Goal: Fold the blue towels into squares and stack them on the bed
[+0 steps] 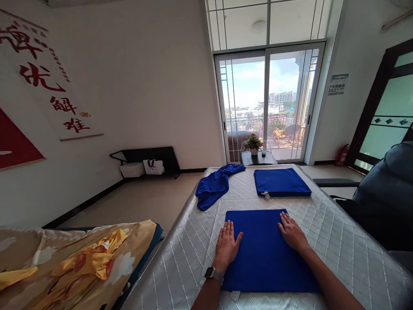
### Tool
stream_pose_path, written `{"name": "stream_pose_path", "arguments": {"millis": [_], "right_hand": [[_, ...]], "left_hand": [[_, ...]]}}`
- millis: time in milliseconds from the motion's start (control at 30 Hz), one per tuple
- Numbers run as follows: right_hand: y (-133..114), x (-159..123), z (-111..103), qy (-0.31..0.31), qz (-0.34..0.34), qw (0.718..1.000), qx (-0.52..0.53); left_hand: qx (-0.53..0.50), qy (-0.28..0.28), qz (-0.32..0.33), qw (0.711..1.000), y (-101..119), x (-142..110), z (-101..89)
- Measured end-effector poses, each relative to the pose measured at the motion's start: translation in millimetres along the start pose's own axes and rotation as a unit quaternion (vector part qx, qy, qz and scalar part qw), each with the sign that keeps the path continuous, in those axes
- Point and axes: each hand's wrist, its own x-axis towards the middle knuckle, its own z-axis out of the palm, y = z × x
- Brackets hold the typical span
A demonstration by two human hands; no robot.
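Note:
A blue cloth [261, 254], folded into a flat rectangle, lies on the silver quilted mattress [183, 258] in front of me. My left hand [227, 245] rests flat on its left edge, fingers stretched out. On the cloth's upper right edge lies my right hand [293, 231], also flat with fingers extended. A small white tag [235, 296] sticks out at the near edge. Beyond it, at the right, is a neat stack of folded blue cloths [282, 181] with white tags at its near left corner. A crumpled blue cloth [214, 186] lies at the far left.
A patterned bed [129, 254] with a yellow cloth [93, 262] on it stands at the left. Past the mattress's far edge is a small black table [258, 159] with a potted plant [254, 142]. A dark leather chair [385, 189] is at the right.

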Motion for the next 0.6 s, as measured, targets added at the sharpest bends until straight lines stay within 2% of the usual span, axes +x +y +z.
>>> {"name": "stream_pose_path", "arguments": {"millis": [600], "right_hand": [[3, 0, 1, 0.035, -0.016, 0.998, 0.048]], "left_hand": [[0.0, -0.008, 0.001, 1.0, -7, 6, 11.1]]}}
